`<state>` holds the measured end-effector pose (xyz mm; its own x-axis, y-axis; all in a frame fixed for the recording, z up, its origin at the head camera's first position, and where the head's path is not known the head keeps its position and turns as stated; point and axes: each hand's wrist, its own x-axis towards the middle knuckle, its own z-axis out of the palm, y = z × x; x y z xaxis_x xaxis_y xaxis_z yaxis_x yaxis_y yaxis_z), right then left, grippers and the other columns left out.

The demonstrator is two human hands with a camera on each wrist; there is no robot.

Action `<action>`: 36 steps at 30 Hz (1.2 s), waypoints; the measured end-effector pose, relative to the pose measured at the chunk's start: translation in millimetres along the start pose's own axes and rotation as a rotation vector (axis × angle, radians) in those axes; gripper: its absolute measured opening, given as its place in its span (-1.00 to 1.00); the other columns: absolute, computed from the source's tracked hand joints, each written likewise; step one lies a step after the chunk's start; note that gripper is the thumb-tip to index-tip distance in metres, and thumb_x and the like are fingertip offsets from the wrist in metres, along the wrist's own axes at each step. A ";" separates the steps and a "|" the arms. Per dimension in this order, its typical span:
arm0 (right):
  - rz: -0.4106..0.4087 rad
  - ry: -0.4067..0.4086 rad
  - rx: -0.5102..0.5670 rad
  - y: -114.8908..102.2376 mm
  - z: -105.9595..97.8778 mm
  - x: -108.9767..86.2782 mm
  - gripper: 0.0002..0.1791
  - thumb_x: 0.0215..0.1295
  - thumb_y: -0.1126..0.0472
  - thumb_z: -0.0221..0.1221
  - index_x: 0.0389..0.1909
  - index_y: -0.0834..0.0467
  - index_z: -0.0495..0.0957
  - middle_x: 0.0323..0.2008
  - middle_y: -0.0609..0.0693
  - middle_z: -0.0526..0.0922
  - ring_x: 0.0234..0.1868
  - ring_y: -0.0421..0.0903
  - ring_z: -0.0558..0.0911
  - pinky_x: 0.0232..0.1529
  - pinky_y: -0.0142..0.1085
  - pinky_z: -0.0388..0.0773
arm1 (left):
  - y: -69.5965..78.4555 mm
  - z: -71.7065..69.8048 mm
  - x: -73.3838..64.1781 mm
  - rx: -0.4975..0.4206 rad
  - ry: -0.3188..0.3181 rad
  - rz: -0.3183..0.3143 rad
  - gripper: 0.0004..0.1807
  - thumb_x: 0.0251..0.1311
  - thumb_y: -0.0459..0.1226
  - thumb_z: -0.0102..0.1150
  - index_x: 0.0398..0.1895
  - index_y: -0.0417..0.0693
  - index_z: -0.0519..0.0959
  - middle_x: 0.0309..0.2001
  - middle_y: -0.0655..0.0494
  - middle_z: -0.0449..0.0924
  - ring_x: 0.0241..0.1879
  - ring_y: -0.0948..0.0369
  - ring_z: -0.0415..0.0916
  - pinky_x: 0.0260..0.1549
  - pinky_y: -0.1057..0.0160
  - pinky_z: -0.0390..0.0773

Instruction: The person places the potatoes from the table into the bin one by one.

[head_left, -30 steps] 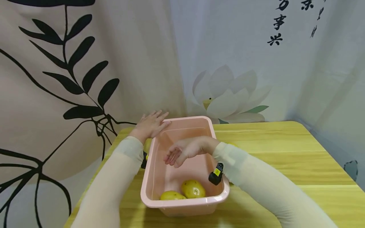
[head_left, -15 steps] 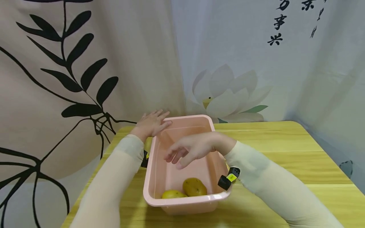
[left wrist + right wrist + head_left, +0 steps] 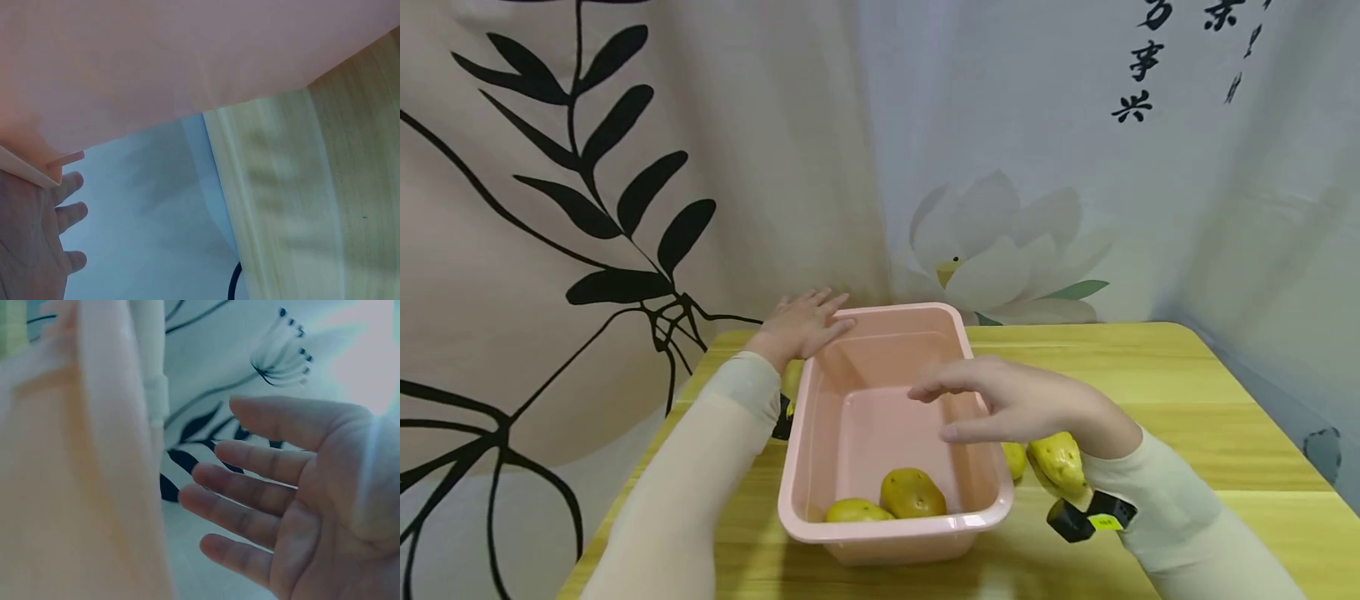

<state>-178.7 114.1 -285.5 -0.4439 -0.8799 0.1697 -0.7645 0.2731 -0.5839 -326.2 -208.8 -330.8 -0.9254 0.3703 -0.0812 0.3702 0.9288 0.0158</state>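
A pink plastic basin (image 3: 895, 537) stands on the wooden table with two yellow potatoes inside at its near end, one rounder potato (image 3: 913, 493) and one partly hidden potato (image 3: 857, 510). My left hand (image 3: 797, 327) rests on the basin's far left corner; in the left wrist view its fingers (image 3: 72, 217) stretch past the rim. Over the basin's right rim hovers my right hand (image 3: 1022, 398), its fingers spread and holding nothing, as its bare palm (image 3: 337, 506) shows in the right wrist view. Below that wrist, outside the basin, lies a potato (image 3: 1060, 462).
Another potato (image 3: 1014, 460) sits close against the basin's right side, partly covered. A yellow thing (image 3: 791, 379) shows at the basin's left, mostly hidden by my left wrist. The table (image 3: 1165, 392) extends to the right, with a printed curtain (image 3: 790, 167) behind it.
My right hand has moved from above the middle of the basin to its right rim, uncovering potatoes outside the basin. The left hand stays on the far left corner.
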 end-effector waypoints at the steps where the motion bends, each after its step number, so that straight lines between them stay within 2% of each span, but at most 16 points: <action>1: 0.007 0.038 -0.011 2.9 0.3 -6.1 -0.53 0.35 0.01 0.17 0.24 0.05 0.44 0.15 -0.19 0.52 0.18 -0.20 0.49 0.18 -0.18 0.43 | 0.3 -0.3 -0.3 0.002 -0.005 -0.001 -0.21 0.35 0.33 -0.53 0.55 0.23 -0.09 0.53 -0.03 -0.19 0.49 -0.08 -0.27 0.32 -0.32 -0.28; 8: 0.052 0.296 -0.058 16.8 -0.4 -40.3 -0.51 0.28 0.14 0.26 0.23 -0.01 0.47 0.16 -0.17 0.54 0.20 -0.18 0.48 0.17 -0.20 0.44 | 3.1 -1.6 -1.3 0.006 -0.025 -0.003 -0.21 0.34 0.34 -0.51 0.55 0.23 -0.09 0.53 -0.01 -0.20 0.49 -0.06 -0.28 0.32 -0.31 -0.28; 13: 0.108 0.439 -0.018 31.4 1.2 -66.5 -0.49 0.24 0.30 0.27 0.22 0.01 0.46 0.14 -0.15 0.55 0.21 -0.18 0.48 0.20 -0.40 0.36 | -1.3 -1.5 -1.5 0.024 -0.030 0.006 -0.19 0.33 0.34 -0.45 0.55 0.22 -0.10 0.53 -0.01 -0.20 0.49 -0.07 -0.27 0.32 -0.31 -0.27; 16: 0.156 0.497 0.013 42.0 4.0 -80.5 -0.51 0.25 0.36 0.24 0.20 0.06 0.47 0.13 -0.15 0.55 0.19 -0.20 0.48 0.18 -0.50 0.33 | -6.9 0.2 -3.7 0.053 -0.031 0.003 -0.17 0.32 0.35 -0.43 0.55 0.22 -0.13 0.54 0.01 -0.20 0.49 -0.06 -0.27 0.33 -0.30 -0.25; 22: 0.205 0.536 0.040 53.1 6.1 -93.3 -0.53 0.28 0.37 0.21 0.21 0.12 0.46 0.14 -0.12 0.55 0.17 -0.20 0.49 0.15 -0.54 0.33 | -12.4 2.0 -7.5 0.052 -0.028 0.021 -0.15 0.29 0.38 -0.45 0.55 0.24 -0.13 0.54 0.04 -0.19 0.49 -0.05 -0.26 0.34 -0.28 -0.23; 31: 0.259 0.571 0.050 58.6 1.8 -107.1 -0.53 0.30 0.37 0.19 0.23 0.09 0.45 0.14 -0.08 0.54 0.15 -0.24 0.49 0.13 -0.59 0.31 | -8.8 -1.9 -4.9 0.059 -0.025 0.039 -0.12 0.26 0.42 -0.55 0.55 0.23 -0.12 0.54 0.03 -0.20 0.49 -0.06 -0.26 0.34 -0.28 -0.26; 36: 0.266 0.558 0.026 63.7 2.2 -114.8 -0.51 0.28 0.38 0.21 0.23 0.10 0.45 0.14 -0.08 0.55 0.13 -0.23 0.51 0.11 -0.60 0.33 | -5.4 -2.2 -3.4 0.051 -0.029 0.048 -0.13 0.27 0.41 -0.56 0.55 0.22 -0.10 0.53 0.02 -0.20 0.49 -0.07 -0.26 0.33 -0.30 -0.26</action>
<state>-175.4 231.6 -344.0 -0.8004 -0.4450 0.4016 -0.5859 0.4393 -0.6810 -325.3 -215.0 -328.5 -0.9040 0.4131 -0.1099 0.4185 0.9077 -0.0306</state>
